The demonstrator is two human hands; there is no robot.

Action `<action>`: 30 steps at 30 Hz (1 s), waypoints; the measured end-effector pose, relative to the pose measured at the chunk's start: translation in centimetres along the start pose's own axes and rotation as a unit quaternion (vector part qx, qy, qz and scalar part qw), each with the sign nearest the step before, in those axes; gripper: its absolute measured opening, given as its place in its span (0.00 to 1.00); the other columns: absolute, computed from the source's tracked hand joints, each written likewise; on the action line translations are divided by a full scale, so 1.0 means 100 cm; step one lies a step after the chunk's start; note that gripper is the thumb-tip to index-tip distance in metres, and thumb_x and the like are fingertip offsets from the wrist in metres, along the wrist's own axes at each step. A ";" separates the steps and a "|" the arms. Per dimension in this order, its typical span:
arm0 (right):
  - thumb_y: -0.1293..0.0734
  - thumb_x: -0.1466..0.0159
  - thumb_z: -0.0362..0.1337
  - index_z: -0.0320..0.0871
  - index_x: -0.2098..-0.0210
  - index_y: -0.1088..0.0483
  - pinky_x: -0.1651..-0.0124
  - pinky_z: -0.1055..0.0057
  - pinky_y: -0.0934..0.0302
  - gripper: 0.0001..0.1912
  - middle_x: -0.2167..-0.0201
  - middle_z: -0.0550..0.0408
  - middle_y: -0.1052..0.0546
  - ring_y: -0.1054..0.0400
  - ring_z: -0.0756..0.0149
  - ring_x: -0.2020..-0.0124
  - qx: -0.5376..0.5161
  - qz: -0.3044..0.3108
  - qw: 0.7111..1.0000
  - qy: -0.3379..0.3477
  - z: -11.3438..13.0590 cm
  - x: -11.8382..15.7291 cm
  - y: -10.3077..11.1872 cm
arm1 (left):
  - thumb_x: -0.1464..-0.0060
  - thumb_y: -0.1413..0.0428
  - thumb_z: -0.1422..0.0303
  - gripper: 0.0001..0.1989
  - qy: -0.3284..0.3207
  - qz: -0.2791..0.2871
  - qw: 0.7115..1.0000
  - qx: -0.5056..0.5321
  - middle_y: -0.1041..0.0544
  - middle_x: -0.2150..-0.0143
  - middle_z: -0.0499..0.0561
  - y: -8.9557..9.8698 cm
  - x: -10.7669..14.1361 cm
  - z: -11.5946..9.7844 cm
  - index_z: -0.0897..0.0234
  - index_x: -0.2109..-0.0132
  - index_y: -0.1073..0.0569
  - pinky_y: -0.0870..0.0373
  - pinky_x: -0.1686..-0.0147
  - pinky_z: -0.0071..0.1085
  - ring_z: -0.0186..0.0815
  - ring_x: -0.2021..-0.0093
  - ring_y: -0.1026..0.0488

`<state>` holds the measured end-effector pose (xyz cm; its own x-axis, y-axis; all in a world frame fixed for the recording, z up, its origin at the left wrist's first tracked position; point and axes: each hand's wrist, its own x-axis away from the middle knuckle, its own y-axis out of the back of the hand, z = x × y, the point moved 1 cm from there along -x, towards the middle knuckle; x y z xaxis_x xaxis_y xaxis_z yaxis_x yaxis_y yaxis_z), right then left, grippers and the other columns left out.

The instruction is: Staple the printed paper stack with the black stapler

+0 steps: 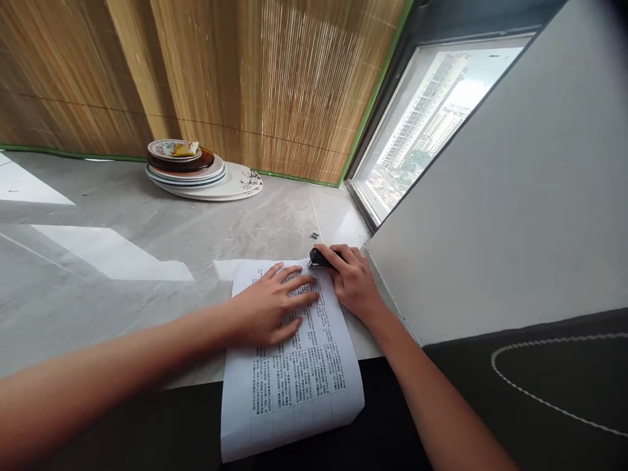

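Note:
Printed white paper (294, 405) lies on the grey marble ledge, its near end hanging over the front edge. My left hand (275, 304) rests on the paper with its fingers spread, pressing it flat and holding nothing. At the paper's far right corner, my right hand (350, 278) is wrapped round a black stapler (320, 257), whose front end sits over the paper's edge. Just beyond the stapler, small metal pieces (314, 235), seemingly staples, lie on the ledge.
A stack of plates (196, 176) with a small yellow packet (185, 150) on top stands at the back of the ledge (122, 242), before a bamboo blind (206, 78). A window (422, 124) and a white wall (500, 196) are on the right.

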<state>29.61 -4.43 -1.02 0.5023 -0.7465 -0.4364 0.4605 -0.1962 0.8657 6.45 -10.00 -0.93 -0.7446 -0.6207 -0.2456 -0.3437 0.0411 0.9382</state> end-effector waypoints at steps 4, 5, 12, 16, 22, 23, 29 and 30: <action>0.41 0.33 0.24 0.54 0.31 0.35 0.47 0.51 0.33 0.34 0.52 0.48 0.24 0.32 0.51 0.50 -0.013 -0.081 0.993 -0.080 -0.011 0.008 0.007 | 0.36 0.46 0.64 0.29 0.006 0.029 1.000 0.008 0.34 0.26 0.55 0.001 0.000 0.004 0.54 0.29 0.32 0.51 0.27 0.64 0.58 0.25 0.42; 0.41 0.33 0.24 0.53 0.32 0.33 0.47 0.50 0.33 0.33 0.53 0.47 0.25 0.32 0.49 0.50 -0.006 -0.116 0.988 -0.103 -0.013 0.009 0.009 | 0.35 0.46 0.64 0.29 0.009 0.032 0.999 0.013 0.34 0.26 0.55 0.001 0.000 0.005 0.53 0.29 0.33 0.52 0.27 0.64 0.58 0.25 0.42; 0.38 0.34 0.26 0.52 0.36 0.32 0.44 0.49 0.31 0.28 0.51 0.48 0.26 0.30 0.52 0.49 -0.109 -0.206 0.963 -0.139 0.022 0.005 0.016 | 0.37 0.49 0.70 0.15 0.129 -0.112 0.974 0.148 0.18 0.44 0.55 0.011 -0.004 0.029 0.59 0.49 0.20 0.31 0.38 0.49 0.46 0.42 0.23; 0.35 0.36 0.25 0.53 0.40 0.30 0.45 0.54 0.29 0.28 0.52 0.50 0.26 0.30 0.55 0.50 -0.207 -0.126 0.965 -0.097 0.063 0.002 -0.001 | 0.47 0.52 0.76 0.12 0.315 -0.339 0.863 0.204 0.20 0.68 0.49 0.025 0.003 0.063 0.60 0.70 0.25 0.28 0.61 0.35 0.38 0.66 0.24; 0.33 0.37 0.27 0.52 0.40 0.29 0.47 0.56 0.30 0.27 0.54 0.51 0.28 0.31 0.57 0.52 -0.254 -0.038 0.963 -0.076 0.075 0.002 -0.016 | 0.52 0.51 0.76 0.09 0.316 -0.443 0.801 0.251 0.25 0.72 0.48 0.028 0.011 0.093 0.60 0.74 0.30 0.34 0.64 0.33 0.37 0.67 0.29; 0.32 0.36 0.30 0.52 0.40 0.29 0.48 0.57 0.29 0.25 0.54 0.52 0.27 0.30 0.58 0.53 -0.268 -0.030 0.959 -0.086 0.067 0.003 -0.014 | 0.52 0.51 0.75 0.09 0.316 -0.444 0.798 0.255 0.26 0.72 0.48 0.027 0.011 0.093 0.60 0.74 0.30 0.35 0.65 0.33 0.37 0.67 0.29; 0.44 0.23 0.44 0.47 0.48 0.24 0.42 0.56 0.32 0.19 0.48 0.47 0.24 0.28 0.56 0.46 -0.231 -0.091 0.960 -0.129 0.006 -0.017 -0.006 | 0.56 0.51 0.74 0.06 0.310 -0.480 0.763 0.304 0.28 0.74 0.48 0.029 0.007 0.097 0.60 0.76 0.31 0.38 0.69 0.31 0.35 0.70 0.33; 0.45 0.23 0.44 0.46 0.47 0.24 0.37 0.54 0.35 0.20 0.43 0.45 0.26 0.31 0.55 0.41 -0.193 -0.074 0.972 -0.117 0.000 -0.024 -0.011 | 0.57 0.50 0.74 0.06 0.303 -0.489 0.755 0.314 0.29 0.74 0.48 0.031 0.006 0.099 0.61 0.76 0.32 0.39 0.70 0.31 0.34 0.71 0.34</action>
<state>27.89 -2.38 -0.91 0.2510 -0.8608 -0.4427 0.7773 -0.0933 0.6221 -0.71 -2.53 -0.60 0.3751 -0.8306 -0.4115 -0.9048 -0.4246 0.0323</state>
